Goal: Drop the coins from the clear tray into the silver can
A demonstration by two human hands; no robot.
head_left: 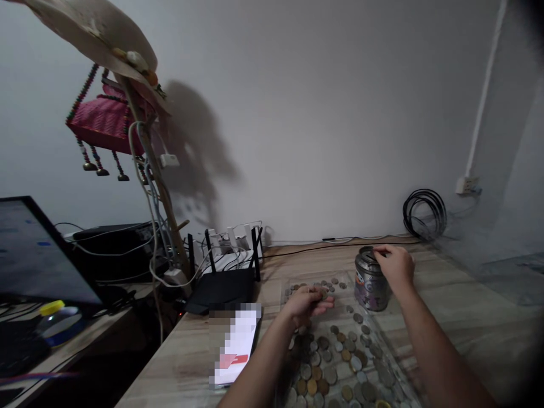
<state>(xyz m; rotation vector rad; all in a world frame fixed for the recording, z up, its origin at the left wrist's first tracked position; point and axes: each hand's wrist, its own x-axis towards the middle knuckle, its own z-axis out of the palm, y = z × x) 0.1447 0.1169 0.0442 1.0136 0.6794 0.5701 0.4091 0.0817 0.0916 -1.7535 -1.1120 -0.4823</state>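
My left hand [309,305] is palm up over the far part of a clear tray [393,357], with a few coins [322,293] held between its thumb and curled fingers. My right hand [396,265] is closed in a pinch, its fingertips at the slotted lid of a round metal coin tin [372,286]. Whatever those fingertips hold is too small or hidden to make out. The tin stands upright beside the tray and has a printed cartoon pattern. Many loose coins [330,374] of silver, gold and brown colour lie spread in the tray.
Left of the tray lies a phone [238,345] with a lit screen, near a black router [223,289]. A coil of black cable [425,212] rests against the wall. A monitor [38,255] and a yellow-capped container [59,323] are at far left, below a hanging pink bag [104,122].
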